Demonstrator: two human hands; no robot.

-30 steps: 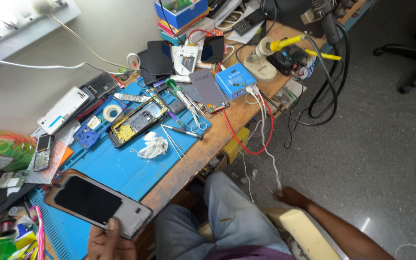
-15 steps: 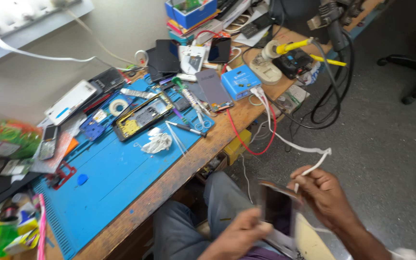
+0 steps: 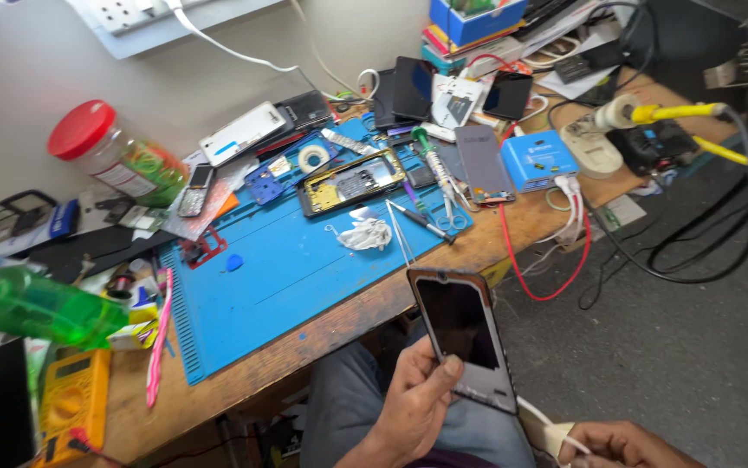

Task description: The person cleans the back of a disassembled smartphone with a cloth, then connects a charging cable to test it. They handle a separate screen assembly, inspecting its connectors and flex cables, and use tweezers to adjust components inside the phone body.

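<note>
One phone screen (image 3: 465,338) in left hand (image 3: 413,403) (right hand (image 3: 621,444) beside).

The phone screen panel (image 3: 463,338) is glossy black with a thin dark frame. The cable (image 3: 540,414) is white, its plug end cream. The work mat (image 3: 287,277) is bright blue with a ribbed left edge, on a brown wooden table (image 3: 330,334). The jar (image 3: 114,156) is clear with a red lid and green contents. The spray bottle (image 3: 36,308) is translucent green, the multimeter (image 3: 71,403) yellow-orange, the toothbrush (image 3: 159,342) pink, the small box (image 3: 538,159) blue, one wire (image 3: 556,277) red.
</note>
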